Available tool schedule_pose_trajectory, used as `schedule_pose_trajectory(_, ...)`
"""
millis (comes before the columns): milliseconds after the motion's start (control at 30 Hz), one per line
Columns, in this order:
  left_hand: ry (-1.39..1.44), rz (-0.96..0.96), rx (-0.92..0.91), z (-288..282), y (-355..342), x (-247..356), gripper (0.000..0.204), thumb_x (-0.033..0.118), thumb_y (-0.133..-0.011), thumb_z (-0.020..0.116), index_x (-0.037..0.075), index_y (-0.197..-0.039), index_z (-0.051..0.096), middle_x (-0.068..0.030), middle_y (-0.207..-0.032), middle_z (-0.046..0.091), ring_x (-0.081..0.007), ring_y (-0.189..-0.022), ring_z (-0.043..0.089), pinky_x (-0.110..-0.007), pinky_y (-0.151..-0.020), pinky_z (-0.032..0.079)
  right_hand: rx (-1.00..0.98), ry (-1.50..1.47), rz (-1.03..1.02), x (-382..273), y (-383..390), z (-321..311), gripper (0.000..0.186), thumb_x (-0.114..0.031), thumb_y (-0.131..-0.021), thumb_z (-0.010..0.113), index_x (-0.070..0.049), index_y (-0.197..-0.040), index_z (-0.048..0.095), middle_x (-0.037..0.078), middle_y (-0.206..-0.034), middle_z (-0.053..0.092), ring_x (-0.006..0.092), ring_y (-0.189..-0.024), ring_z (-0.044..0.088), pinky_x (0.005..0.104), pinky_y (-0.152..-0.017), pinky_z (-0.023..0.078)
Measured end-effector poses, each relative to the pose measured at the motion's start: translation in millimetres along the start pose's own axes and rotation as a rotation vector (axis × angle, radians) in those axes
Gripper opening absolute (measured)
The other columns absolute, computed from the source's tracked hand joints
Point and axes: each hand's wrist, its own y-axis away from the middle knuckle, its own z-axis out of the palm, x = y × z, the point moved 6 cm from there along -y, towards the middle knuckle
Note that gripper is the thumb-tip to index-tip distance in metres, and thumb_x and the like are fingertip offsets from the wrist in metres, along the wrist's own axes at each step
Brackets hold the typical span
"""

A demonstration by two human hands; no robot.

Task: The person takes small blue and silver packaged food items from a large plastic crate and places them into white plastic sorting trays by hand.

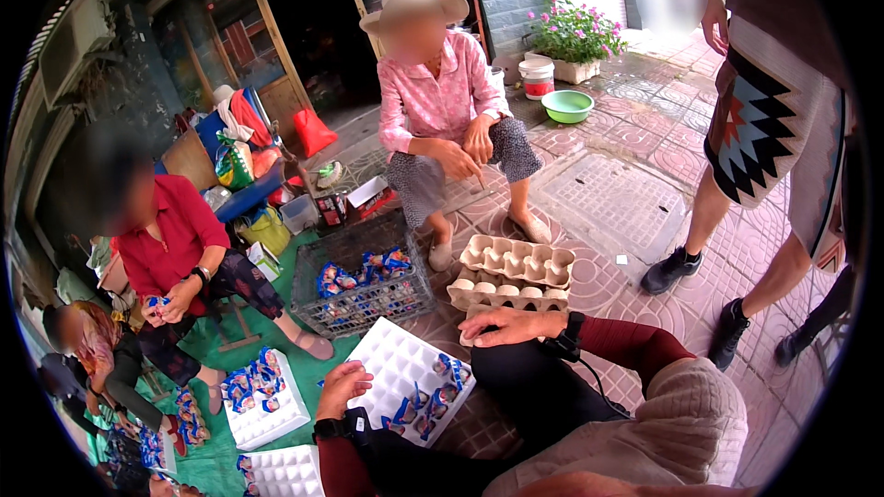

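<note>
My left hand (343,383), fingers loosely bent and apart, is at the left edge of a white dimpled tray (387,350), holding nothing visible; whether it touches the tray is unclear. Several small blue-wrapped items (425,410) lie in that tray. My right hand (502,324) rests open over my right knee, beside two pale brown egg cartons (516,258), one behind the other.
A black crate (405,299) holds wrapped items. Two more white trays (276,414) (285,477) lie on green sheeting (345,239). Seated co-workers (180,230) (69,340) are at left, another (437,101) opposite. A standing person's legs (746,156) are at right. A green basin (567,106) sits behind.
</note>
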Motion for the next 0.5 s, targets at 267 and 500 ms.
schedule_pose_trajectory(267,0.589,0.068,0.152,-6,-33,5,0.081,0.055,-0.078,0.051,0.004,-0.130,0.016,-0.0221,-0.120,0.039,-0.0309,-0.086,0.058,-0.034,-0.066,0.048,0.139,-0.775,0.244,33,-15,-41,0.053,-0.040,-0.088,0.044,-0.010,-0.130,0.032,0.014,-0.122,0.045,0.0224,-0.111,0.046,0.0334,-0.090,0.038)
schedule_pose_trajectory(500,0.418,0.041,-0.010,18,-47,10,0.070,0.048,-0.077,0.057,0.004,-0.124,0.031,-0.0197,-0.111,0.051,-0.0264,-0.091,0.057,-0.033,-0.073,0.046,0.670,-1.100,-0.120,88,-41,-161,0.019,-0.022,-0.087,0.049,-0.008,-0.098,0.046,0.003,-0.090,0.054,0.0160,-0.079,0.056,0.0287,-0.070,0.047)
